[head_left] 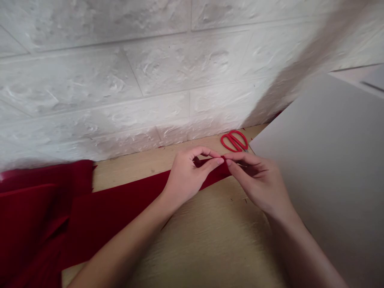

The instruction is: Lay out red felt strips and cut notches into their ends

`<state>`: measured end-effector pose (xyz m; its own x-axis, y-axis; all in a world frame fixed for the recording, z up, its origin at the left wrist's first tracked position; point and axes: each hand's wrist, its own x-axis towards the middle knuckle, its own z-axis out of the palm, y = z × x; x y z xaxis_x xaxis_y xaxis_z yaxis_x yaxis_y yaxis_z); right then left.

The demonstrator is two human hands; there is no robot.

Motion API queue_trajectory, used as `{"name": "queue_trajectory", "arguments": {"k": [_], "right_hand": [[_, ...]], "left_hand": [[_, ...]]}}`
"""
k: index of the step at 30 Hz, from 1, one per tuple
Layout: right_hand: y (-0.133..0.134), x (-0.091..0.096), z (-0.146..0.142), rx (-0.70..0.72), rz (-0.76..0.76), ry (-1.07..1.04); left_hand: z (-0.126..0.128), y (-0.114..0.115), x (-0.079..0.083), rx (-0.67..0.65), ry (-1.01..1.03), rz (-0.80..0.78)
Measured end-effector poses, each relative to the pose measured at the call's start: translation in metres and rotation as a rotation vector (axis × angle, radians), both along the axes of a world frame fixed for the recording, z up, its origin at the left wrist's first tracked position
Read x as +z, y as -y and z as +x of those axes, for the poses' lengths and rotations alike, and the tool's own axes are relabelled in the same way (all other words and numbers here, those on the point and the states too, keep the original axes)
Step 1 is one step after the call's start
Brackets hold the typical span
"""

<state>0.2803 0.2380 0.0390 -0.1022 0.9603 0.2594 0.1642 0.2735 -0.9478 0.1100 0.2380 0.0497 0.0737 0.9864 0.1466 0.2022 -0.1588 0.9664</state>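
A long strip of dark red fabric (129,204) runs across the wooden tabletop from the left and narrows toward its right end. My left hand (192,172) pinches that end between thumb and forefinger. Right beside it, my right hand (255,172) pinches the same end from the other side, so the fingertips of both hands nearly meet. A small fold of the cloth shows raised between them. Just behind the fingers lies a pair of scissors (235,141) with red handles; its blades are mostly hidden behind my right hand.
At the left a heap of red fabric (33,216) covers the table (192,248). A white textured brick-pattern wall (150,72) rises along the back edge. On the right stands a large pale grey panel or box (330,160). Small dark thread scraps lie near my right hand.
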Motion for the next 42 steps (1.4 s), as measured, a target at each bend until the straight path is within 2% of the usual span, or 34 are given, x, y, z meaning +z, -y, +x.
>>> {"name": "queue_trajectory", "arguments": {"k": [8, 15, 27, 32, 36, 42], "right_hand": [[-0.001, -0.002, 0.001, 0.002, 0.010, -0.001], [-0.001, -0.002, 0.000, 0.016, 0.058, -0.007], [0.000, -0.010, -0.001, 0.010, 0.197, 0.041], [0.001, -0.014, 0.001, -0.006, 0.304, 0.128], [0.005, -0.017, 0.002, -0.078, 0.509, 0.234], [0.010, -0.023, 0.001, -0.111, 0.651, 0.142]], "left_hand": [[0.001, 0.000, 0.000, -0.006, 0.044, -0.050], [0.002, 0.001, 0.000, 0.002, 0.049, -0.002], [-0.001, -0.002, -0.005, -0.026, 0.130, 0.069], [-0.004, -0.004, -0.002, -0.019, 0.051, 0.121], [-0.011, -0.006, 0.003, -0.122, -0.093, 0.274], [-0.020, -0.007, 0.009, -0.207, -0.296, 0.740]]}}
